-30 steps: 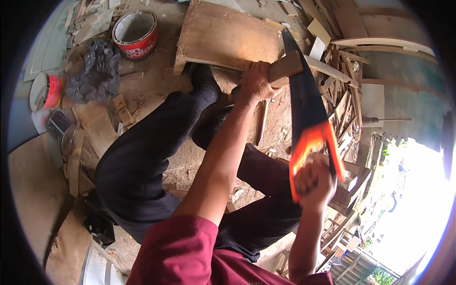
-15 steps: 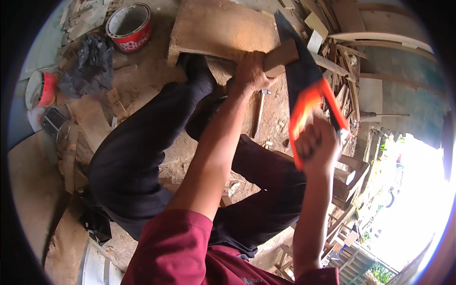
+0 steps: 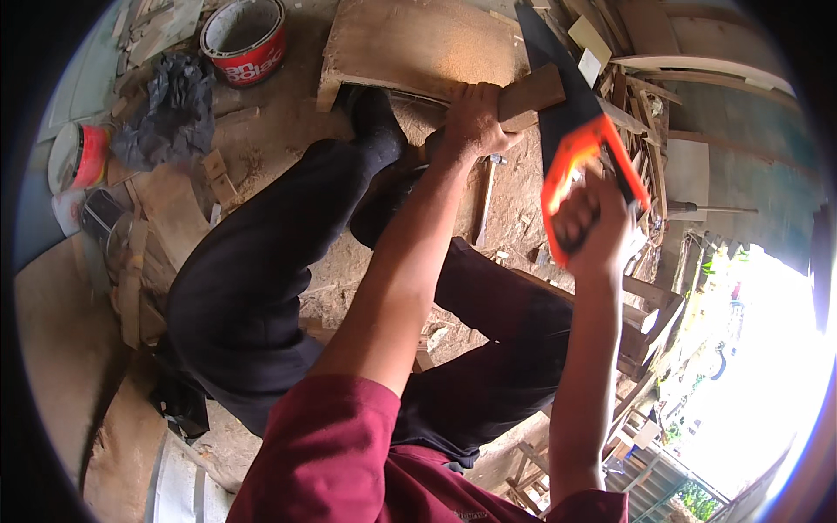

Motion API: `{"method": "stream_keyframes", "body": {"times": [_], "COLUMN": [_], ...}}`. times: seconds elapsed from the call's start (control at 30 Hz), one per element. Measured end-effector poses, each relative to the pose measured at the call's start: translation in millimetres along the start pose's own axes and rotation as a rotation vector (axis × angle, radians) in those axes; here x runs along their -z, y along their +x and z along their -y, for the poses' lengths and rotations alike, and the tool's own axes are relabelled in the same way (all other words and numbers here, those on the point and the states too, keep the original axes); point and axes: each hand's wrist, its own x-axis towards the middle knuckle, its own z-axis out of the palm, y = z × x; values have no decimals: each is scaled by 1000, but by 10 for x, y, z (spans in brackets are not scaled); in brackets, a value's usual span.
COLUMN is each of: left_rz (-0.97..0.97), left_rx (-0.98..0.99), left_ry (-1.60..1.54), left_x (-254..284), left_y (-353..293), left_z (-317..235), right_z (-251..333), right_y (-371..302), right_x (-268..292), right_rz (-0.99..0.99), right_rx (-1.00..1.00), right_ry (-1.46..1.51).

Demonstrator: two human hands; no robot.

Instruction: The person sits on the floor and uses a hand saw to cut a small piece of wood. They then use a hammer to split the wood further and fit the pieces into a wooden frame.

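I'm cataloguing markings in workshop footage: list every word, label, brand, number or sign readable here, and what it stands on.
Red bucket: large white lettering on its side; I won't copy the wording.
Maroon shirt: what looks like small print at the picture's lower edge, too small to read.
Saw: no lettering can be made out.
I can make out no other text.

Wood scraps [image 3: 170, 213] litter the dusty brown floor [image 3: 519, 218]; bright daylight [image 3: 758, 349] glares at right, beside a greenish wall [image 3: 741, 187].
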Motion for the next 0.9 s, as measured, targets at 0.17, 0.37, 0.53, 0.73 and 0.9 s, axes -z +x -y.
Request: {"method": "stream_keyframes", "body": {"times": [0.17,0.37,0.53,0.73,0.9], "left_rz": [-30,-2,-107,-61,-5], "left_rx": [-8,22,-62,-39,-34], "left_ry": [9,39,38,43,40], "left_x": [79,-7,-137,72,-35], "left_y": [32,5,-11,55,8], "left_z": [-2,17,39,6,16], "right_z": [-171,-135,-58,-153,62], "right_y": [-1493,-197,272,-1501,-185], "right_x": [588,304,-88,633,268], "right_rz": [73,-35,-61,159,-143], "right_rx": [35,-5,37,30,-95], "right_ry": [-2,108,8,19,19]}}
